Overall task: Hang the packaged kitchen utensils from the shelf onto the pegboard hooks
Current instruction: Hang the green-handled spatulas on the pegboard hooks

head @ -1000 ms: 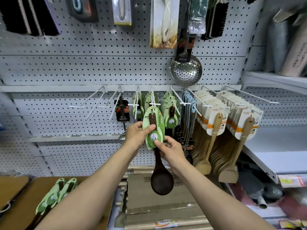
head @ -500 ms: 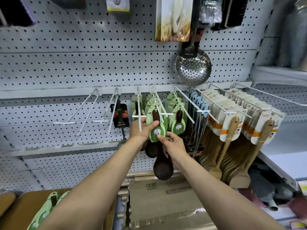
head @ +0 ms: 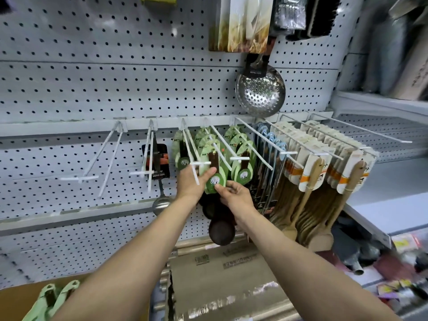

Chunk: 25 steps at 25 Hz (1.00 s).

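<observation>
On hook [head: 222,149]: carded spoon [head: 214,174] (2 hands)

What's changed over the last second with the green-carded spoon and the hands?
Both hands, left hand and right hand, carried the green-carded spoon up and back along the hook, in among the hung cards. Both still hold the card. The wooden spatulas and skimmer hang as before.

Single head view, close, facing forward and slightly down at pegboard [head: 92,89], arms outstretched.
</observation>
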### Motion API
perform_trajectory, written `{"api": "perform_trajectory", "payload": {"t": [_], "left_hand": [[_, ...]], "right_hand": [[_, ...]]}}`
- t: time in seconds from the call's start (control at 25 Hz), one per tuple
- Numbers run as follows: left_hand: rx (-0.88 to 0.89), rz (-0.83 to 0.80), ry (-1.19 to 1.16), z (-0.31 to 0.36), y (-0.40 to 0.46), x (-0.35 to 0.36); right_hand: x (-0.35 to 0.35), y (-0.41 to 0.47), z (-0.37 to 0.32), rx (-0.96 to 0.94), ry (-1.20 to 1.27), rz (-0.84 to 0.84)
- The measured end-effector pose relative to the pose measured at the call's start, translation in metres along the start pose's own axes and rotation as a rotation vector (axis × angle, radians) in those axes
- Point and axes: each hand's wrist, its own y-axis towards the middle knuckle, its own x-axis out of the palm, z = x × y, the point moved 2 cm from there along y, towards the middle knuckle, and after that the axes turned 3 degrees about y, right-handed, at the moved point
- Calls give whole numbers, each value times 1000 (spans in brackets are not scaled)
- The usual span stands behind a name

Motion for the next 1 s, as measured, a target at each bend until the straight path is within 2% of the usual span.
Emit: {"api": "perform_trajectory", "payload": {"t": [0.16, 0.24, 0.56, 0.72, 0.88, 1.0], "left_hand": [[-62, 72, 118, 25, -55, -22], [-36, 107, 208, 33, -86, -42], [250, 215, 855, 99, -242, -142], [350, 254, 1067, 127, -307, -199], [382, 313, 1099, 139, -339, -252], [398, 341, 1119, 136, -347, -289]], "right_hand": [[-7, -26, -14, -1, -251, 40], [-12, -57, -31, -37, -432, 37], [0, -215, -118, -601, -1406, -164], [32, -288, -145, -782, -1513, -242], [74, -329, -148, -904, -1447, -291], [118, -344, -138, -927, -1410, -330]]}}
